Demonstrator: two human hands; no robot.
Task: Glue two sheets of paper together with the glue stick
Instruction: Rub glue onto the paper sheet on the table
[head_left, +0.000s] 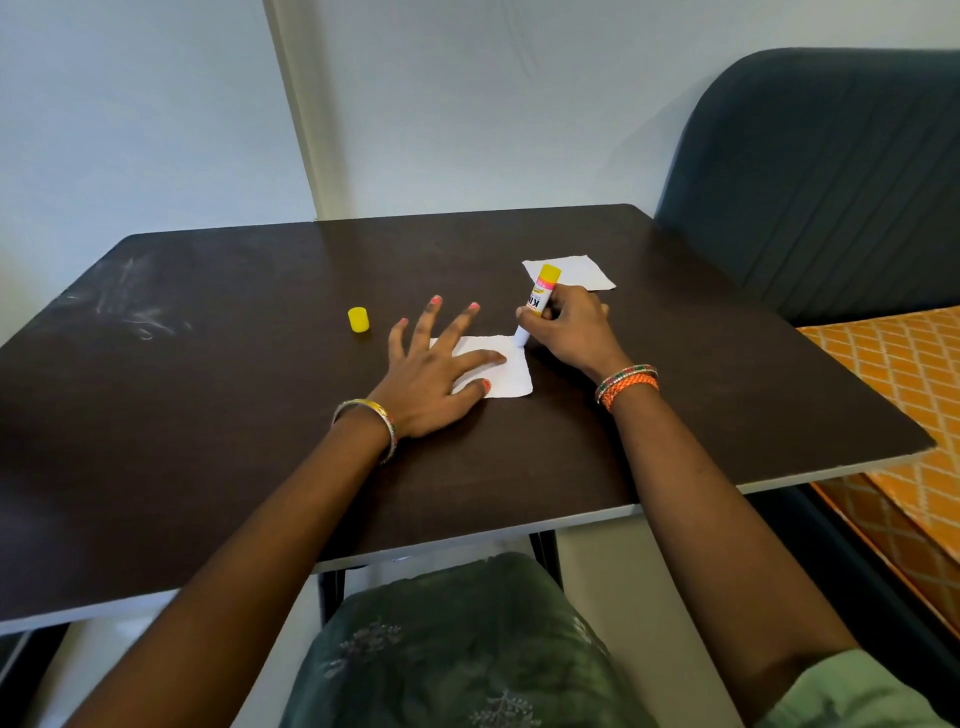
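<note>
A small white paper sheet (511, 376) lies on the dark table (234, 415). My left hand (434, 371) rests flat on it with fingers spread, pinning its left part. My right hand (569, 330) grips a white and yellow glue stick (540, 296), uncapped, tilted, with its tip touching the sheet's far right corner. A second white sheet (582, 270) lies farther back, just behind my right hand and partly hidden by the stick. The yellow cap (358, 319) stands on the table to the left of my left hand.
A dark green padded chair back (821, 176) stands at the table's right rear. An orange patterned cushion (904, 374) lies to the right. White smudges (135, 306) mark the table's left part. A wall runs behind.
</note>
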